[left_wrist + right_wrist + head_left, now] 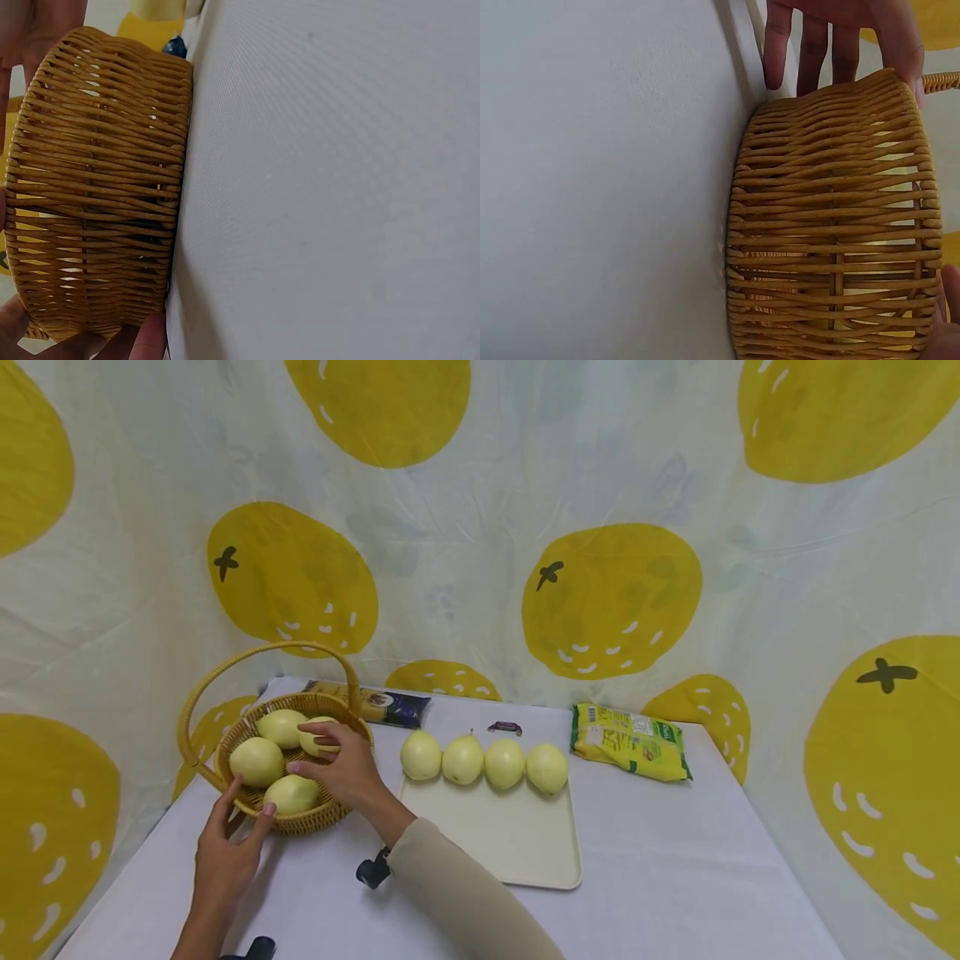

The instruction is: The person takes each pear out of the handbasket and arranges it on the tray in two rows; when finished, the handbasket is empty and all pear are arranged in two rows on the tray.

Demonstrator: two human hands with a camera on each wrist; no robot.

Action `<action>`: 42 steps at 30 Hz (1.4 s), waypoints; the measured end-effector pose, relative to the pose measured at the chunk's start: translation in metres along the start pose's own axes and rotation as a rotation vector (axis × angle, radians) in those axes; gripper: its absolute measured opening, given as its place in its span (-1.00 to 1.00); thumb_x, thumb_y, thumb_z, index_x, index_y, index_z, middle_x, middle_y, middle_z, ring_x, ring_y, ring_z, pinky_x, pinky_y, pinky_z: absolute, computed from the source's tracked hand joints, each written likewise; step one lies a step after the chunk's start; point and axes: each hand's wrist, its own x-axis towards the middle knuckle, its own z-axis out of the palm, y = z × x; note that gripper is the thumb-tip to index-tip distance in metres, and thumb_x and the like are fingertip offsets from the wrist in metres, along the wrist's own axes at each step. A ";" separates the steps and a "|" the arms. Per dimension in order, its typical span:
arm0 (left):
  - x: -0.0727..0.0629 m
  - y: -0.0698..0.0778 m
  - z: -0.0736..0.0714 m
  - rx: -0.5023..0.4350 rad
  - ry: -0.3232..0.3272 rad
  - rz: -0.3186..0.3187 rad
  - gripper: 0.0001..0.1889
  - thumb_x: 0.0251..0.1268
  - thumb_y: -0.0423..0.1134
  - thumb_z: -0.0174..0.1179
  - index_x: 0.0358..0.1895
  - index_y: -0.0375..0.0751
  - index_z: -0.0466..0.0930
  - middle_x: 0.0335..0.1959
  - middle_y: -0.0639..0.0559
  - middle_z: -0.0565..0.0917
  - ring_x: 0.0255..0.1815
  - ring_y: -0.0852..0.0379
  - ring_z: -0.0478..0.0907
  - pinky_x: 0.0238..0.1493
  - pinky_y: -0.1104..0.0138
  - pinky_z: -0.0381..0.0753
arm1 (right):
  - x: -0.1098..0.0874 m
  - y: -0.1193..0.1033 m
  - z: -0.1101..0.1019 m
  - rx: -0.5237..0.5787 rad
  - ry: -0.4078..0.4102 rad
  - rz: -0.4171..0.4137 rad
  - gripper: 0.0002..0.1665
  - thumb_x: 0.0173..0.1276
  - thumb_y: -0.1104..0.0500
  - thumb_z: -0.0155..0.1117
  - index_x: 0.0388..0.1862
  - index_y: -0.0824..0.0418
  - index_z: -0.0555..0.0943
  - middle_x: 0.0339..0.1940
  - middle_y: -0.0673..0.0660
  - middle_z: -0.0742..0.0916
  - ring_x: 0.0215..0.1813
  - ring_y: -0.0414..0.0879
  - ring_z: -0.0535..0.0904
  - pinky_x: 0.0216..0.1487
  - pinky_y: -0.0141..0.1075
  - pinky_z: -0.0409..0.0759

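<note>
A woven basket (315, 820) with a tall arched handle (191, 710) stands at the left of the table, holding several pale yellow pears. My left hand (225, 860) rests against its near left side. In the right wrist view that hand's fingers (812, 56) are spread and mostly straight along the weave, one fingertip at the rim. Over the basket's right side reaches my right hand (348, 767), thumb and fingers apart beside the far-right pear (315, 742), which they partly hide. Several more pears (462, 760) line the far edge of a cream tray (517, 852).
A dark blue and yellow packet (397, 708) lies behind the basket. A small purple item (505, 727) sits beyond the tray, and a yellow-green packet (630, 743) lies to its right. A patterned curtain (465, 568) hangs behind the white-covered table (675, 877).
</note>
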 end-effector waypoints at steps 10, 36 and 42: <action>-0.001 -0.001 0.000 0.009 0.005 0.006 -0.10 0.53 0.23 0.22 0.76 0.35 -0.08 0.78 -0.13 0.04 0.65 -0.44 0.24 0.49 -0.37 0.35 | 0.015 0.001 -0.009 -0.242 -0.268 0.073 -0.43 0.36 0.03 0.58 0.34 -0.16 0.68 0.35 -0.10 0.73 0.41 -0.09 0.64 0.41 -0.27 0.62; 0.000 0.000 0.000 0.001 -0.017 0.027 -0.10 0.54 0.21 0.22 0.77 0.31 -0.10 0.78 -0.21 0.00 0.65 -0.53 0.19 0.51 -0.44 0.24 | 0.029 -0.008 -0.004 -0.451 -0.648 0.189 -0.42 0.48 0.12 0.42 0.46 -0.02 0.62 0.47 -0.04 0.67 0.54 -0.19 0.51 0.50 -0.43 0.45; 0.000 0.000 0.000 0.004 -0.017 0.032 -0.09 0.54 0.20 0.23 0.77 0.30 -0.10 0.78 -0.20 0.00 0.64 -0.52 0.20 0.51 -0.43 0.27 | 0.028 -0.007 -0.004 -0.470 -0.616 0.169 -0.49 0.48 0.08 0.42 0.40 -0.05 0.67 0.40 -0.10 0.71 0.47 -0.22 0.56 0.46 -0.41 0.48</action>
